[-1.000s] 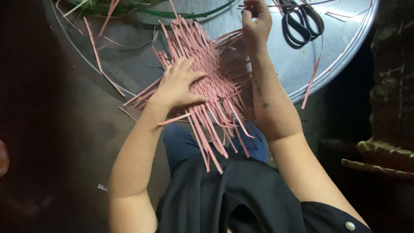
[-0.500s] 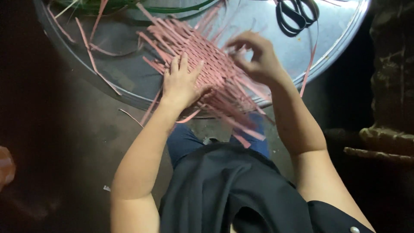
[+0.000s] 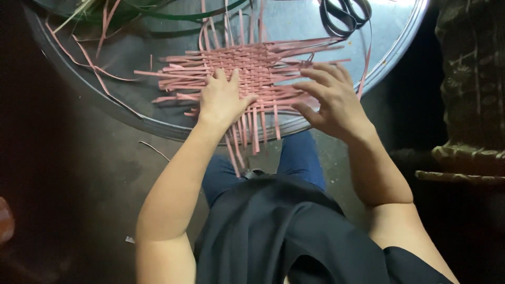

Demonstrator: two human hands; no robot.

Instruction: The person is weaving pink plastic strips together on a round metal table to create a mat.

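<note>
We've got a pink woven mat [image 3: 252, 68] lying flat on a round metal tray [image 3: 158, 123], straight ahead of us, centre of the near half of the tray. Long axis of the mat runs left-right across our view; loose strip ends stick out all 4 sides, near ends hang over the tray rim toward our lap.

Left hand [image 3: 223, 100] is flat, palm down, fingers together, pressing the mat's near-left corner, not clamped on anything. Right hand [image 3: 331, 100] sits at the mat's right edge, fingers spread and open, fingertips at or just above the strip ends there; can't tell if it's touching. Hands apart, mat between them, left one further onto the weave.

Ref. the mat: black scissors [image 3: 344, 16] beyond its far-right corner, on the tray. Stray pink strips [image 3: 79, 58] and green strips [image 3: 173, 16] off to the far left, well apart from both hands.
</note>
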